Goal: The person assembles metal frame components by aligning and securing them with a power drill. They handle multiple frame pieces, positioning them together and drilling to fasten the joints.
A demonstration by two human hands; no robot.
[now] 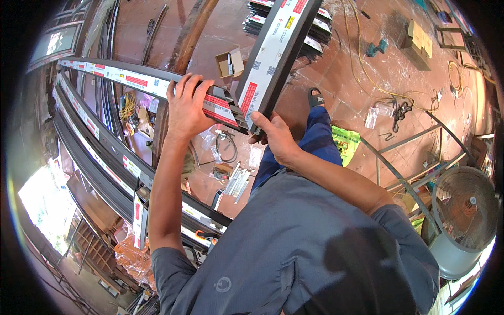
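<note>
Two dark metal profiles with white-and-red protective film meet at a corner in front of me. My left hand (189, 110) is wrapped over the end of the left profile (137, 80), which runs off to the far left. My right hand (278, 137) grips the lower end of the right profile (272, 50), thumb on the filmed face and fingers underneath. That profile slants up and away. The left one's end is cut at an angle and shows hollow chambers. The two ends lie very close; whether they touch all along the joint I cannot tell.
More filmed profiles (100, 134) lie below on the left. A stack of short profiles (315, 32) rests behind the right one. On the tiled floor are an open carton (229, 62), a cardboard box (418, 44), cables (401, 113) and a metal frame (394, 173). A large fan (464, 220) stands right.
</note>
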